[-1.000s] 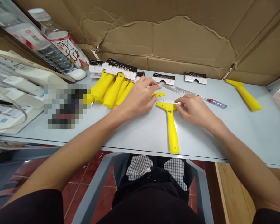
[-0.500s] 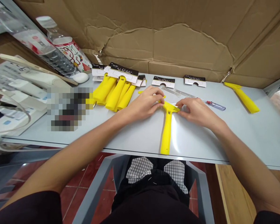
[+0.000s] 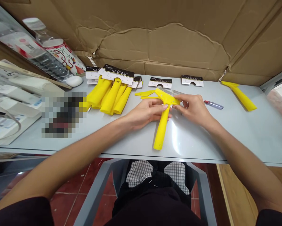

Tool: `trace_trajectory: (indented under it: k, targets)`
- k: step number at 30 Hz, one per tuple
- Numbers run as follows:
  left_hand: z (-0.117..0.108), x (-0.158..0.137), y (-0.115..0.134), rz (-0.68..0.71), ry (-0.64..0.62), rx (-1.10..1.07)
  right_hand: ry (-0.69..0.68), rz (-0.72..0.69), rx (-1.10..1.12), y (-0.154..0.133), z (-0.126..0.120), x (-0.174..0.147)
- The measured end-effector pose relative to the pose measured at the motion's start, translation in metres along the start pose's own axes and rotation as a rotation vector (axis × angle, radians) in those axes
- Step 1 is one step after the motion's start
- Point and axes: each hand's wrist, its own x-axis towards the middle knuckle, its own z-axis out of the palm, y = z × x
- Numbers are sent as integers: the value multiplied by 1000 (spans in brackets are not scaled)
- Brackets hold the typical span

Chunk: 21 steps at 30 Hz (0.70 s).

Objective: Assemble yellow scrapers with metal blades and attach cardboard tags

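Observation:
A yellow plastic scraper (image 3: 161, 131) is held at the middle of the desk, its wide head up and its handle slanting down to the left. My left hand (image 3: 150, 113) is closed around its neck, thumb on top and fingers beneath. With thumb and fingers my right hand (image 3: 192, 108) pinches the right end of the head. Beyond the head lie a flat yellow piece (image 3: 144, 93) and metal blades (image 3: 176, 92), partly covered. A screwdriver (image 3: 215, 105) with a clear handle lies to the right of my right hand, its shaft hidden.
Several yellow scrapers with black-and-white cards (image 3: 110, 97) are heaped at left. Two loose cards (image 3: 160, 83) lie at the back, and another yellow scraper handle (image 3: 245, 99) lies far right. Bottles (image 3: 58, 51) lean at back left. Cardboard (image 3: 178, 47) walls the rear.
My left hand has shifted from the left end of the scraper's head to its neck. The scraper has tilted, its handle end swinging left. My right hand stays at the head's right end.

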Motion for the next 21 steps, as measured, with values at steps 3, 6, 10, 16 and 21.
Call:
trace_trajectory:
  k: [3,6,10,16,21]
  targets:
    - [3,-2,0,22,15,23,-59,-13,2,5,-2,1]
    - [4,-3,7,85,131,-6,-41,-18,-13,12,-3,3]
    - [3,-3,21,158,279,-13,-44,-79,-144,10,11,7]
    - [5,-3,23,144,272,-18,-208,-224,-380,-13,36,15]
    - [3,-2,18,113,243,-45,-213,-199,-426,-9,26,19]
